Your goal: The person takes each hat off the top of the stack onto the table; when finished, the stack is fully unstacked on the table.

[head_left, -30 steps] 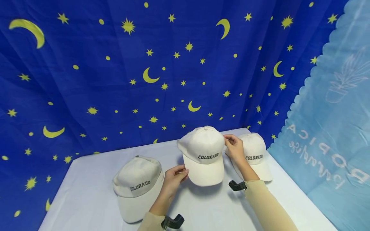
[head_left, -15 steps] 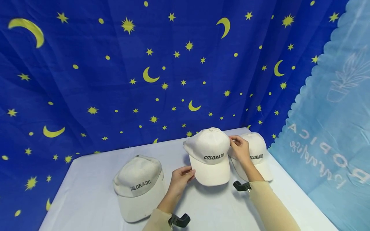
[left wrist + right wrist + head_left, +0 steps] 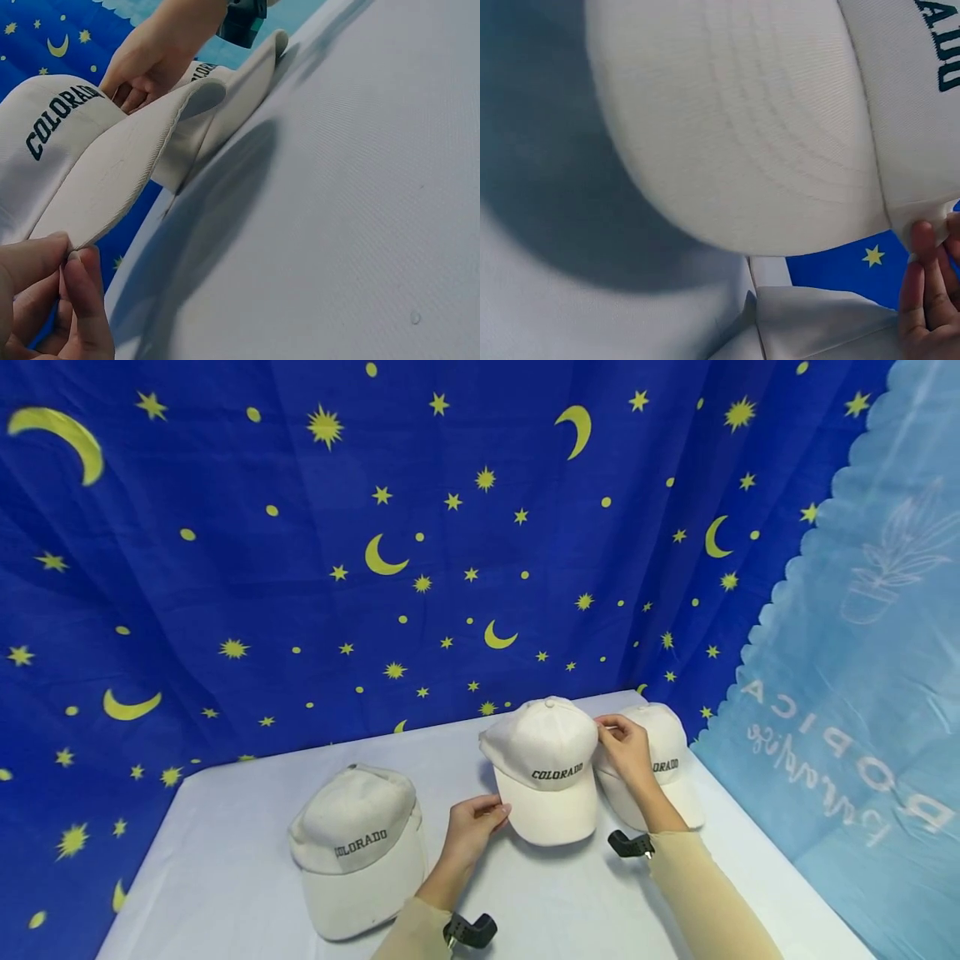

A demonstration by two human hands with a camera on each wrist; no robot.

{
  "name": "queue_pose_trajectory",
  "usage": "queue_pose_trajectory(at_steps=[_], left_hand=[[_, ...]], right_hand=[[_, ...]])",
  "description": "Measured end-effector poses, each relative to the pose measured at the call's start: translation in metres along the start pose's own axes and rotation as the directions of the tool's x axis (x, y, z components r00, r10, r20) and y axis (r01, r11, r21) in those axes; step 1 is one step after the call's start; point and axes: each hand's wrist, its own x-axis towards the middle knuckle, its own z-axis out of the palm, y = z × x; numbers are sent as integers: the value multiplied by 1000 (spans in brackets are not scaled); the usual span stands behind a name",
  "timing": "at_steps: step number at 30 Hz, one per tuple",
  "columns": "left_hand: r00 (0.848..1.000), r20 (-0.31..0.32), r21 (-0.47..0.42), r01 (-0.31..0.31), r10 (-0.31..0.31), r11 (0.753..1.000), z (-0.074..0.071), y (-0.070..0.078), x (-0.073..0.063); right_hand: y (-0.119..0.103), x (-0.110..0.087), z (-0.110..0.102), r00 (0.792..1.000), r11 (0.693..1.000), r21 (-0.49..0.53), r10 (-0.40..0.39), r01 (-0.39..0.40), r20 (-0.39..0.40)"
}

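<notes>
A cream baseball cap [image 3: 547, 814] with COLORADO across its front is held between both hands, brim toward me. My left hand [image 3: 467, 837] pinches the left edge of the brim between thumb and fingers, as the left wrist view shows close up. At the right side of the crown, low near the brim seam, my right hand [image 3: 934, 289] pinches the fabric. A shadow falls on the table under the brim. Behind my right hand stands a second matching cap [image 3: 670, 735], partly covered. The third one, a like cap [image 3: 363, 860], rests to the left of my left forearm.
All this is over a white-covered table [image 3: 225, 860]. A blue curtain [image 3: 247, 577] with yellow moons and stars hangs along the back. On the right hangs a light blue cloth [image 3: 870, 693] with pale lettering. Each wrist carries a black camera mount [image 3: 471, 931].
Both hands have carried the held cap rightward, closer to the right-hand cap, which is now more covered. In the last half second it has dropped only slightly. Both grips look the same.
</notes>
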Motion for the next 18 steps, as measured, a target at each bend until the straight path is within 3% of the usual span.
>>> queue_pose_trajectory(at_steps=[5,11,18], left_hand=[[1000,7,-25,-12,12,1000,3,-1,1],[1000,8,-18,-29,29,999,7,-1,2],[1000,-4,-33,-3,3,999,7,-4,3]], right_hand=[[26,8,-5,999,998,-44,40,-40,-11],[28,7,-12,998,993,-104,59,-59,-7],[25,4,-12,997,970,-231,78,-71,21]])
